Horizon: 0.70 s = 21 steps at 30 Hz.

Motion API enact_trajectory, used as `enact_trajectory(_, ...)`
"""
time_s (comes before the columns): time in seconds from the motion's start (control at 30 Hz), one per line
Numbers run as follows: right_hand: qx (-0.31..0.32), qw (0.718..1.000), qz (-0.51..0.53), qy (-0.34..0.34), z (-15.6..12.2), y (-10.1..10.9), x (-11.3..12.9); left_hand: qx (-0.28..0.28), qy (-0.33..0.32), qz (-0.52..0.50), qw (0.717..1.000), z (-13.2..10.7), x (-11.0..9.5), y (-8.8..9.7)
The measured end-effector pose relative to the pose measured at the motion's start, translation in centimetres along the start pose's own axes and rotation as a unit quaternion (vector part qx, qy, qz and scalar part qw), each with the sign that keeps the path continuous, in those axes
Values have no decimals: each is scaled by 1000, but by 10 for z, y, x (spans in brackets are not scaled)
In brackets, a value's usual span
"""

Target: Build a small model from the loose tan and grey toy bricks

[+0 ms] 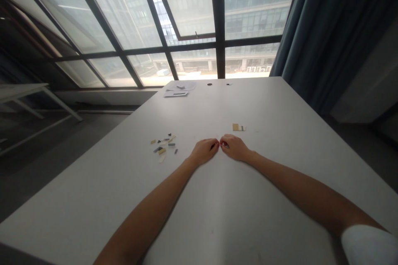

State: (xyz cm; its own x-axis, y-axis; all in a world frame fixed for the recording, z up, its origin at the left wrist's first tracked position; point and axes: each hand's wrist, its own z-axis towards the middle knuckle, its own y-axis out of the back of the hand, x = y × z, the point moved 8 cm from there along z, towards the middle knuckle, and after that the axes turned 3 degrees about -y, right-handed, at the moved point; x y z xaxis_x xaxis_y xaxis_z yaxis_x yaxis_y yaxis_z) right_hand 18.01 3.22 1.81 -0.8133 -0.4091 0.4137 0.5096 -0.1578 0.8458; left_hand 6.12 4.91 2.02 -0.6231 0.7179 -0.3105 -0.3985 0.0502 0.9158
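My left hand [204, 150] and my right hand [234, 147] rest on the white table [273, 103], fingertips meeting at the middle. Both are closed in a pinch around something tiny; a red speck shows between them, too small to name. A scatter of several small building pieces [163, 145], tan, grey and dark, lies just left of my left hand. A small tan plate piece with a pale end [238, 127] lies a little beyond my right hand.
Papers [178, 89] lie at the table's far edge, with two small dark round things [209, 84] beside them. Large windows stand behind the table, a dark curtain [326, 29] to the right, another white table [21, 91] at left.
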Motion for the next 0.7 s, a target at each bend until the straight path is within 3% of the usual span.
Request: enact_trajectory(0.7,3,1000,2,-1,0,-2,-1,9,12,-5,1000,0,0,0)
